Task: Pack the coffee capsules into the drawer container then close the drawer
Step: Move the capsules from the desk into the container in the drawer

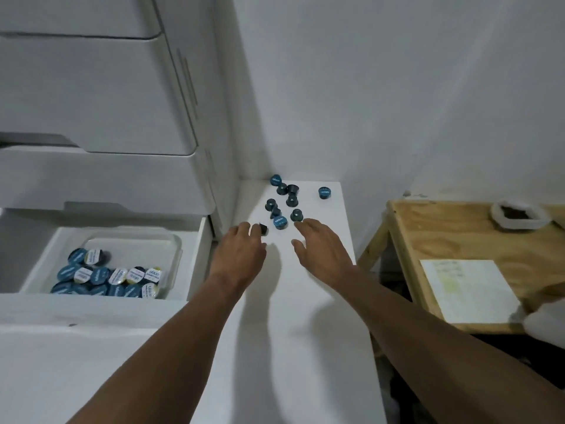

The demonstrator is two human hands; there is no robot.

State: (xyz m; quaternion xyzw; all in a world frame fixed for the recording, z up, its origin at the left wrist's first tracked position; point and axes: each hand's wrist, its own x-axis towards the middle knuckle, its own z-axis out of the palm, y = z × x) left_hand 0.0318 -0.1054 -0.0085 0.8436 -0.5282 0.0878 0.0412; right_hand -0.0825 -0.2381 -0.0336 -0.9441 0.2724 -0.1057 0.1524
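- Dark blue plastic coffee capsules (280,222) lie loose just past both sets of fingertips; one capsule (263,229) touches the left hand (241,249) fingers, grip unclear
- Right hand (321,249) spread, holding nothing
- Clear plastic container (178,241) in the open white drawer (200,249), left of the fingers; a hasty grab could roll capsules off the white counter (305,301)

The left hand (241,249) covers part of a dark capsule (264,229); whether its fingers pinch it or only touch it cannot be told. Print on the lids in the container (176,258) is too small to read, and the front of the drawer (199,255) hides the container's near edge. The wooden bench (458,234) runs off the right edge, as does a blurred white thing (544,319). Writing on the sheet (467,289) is illegible.
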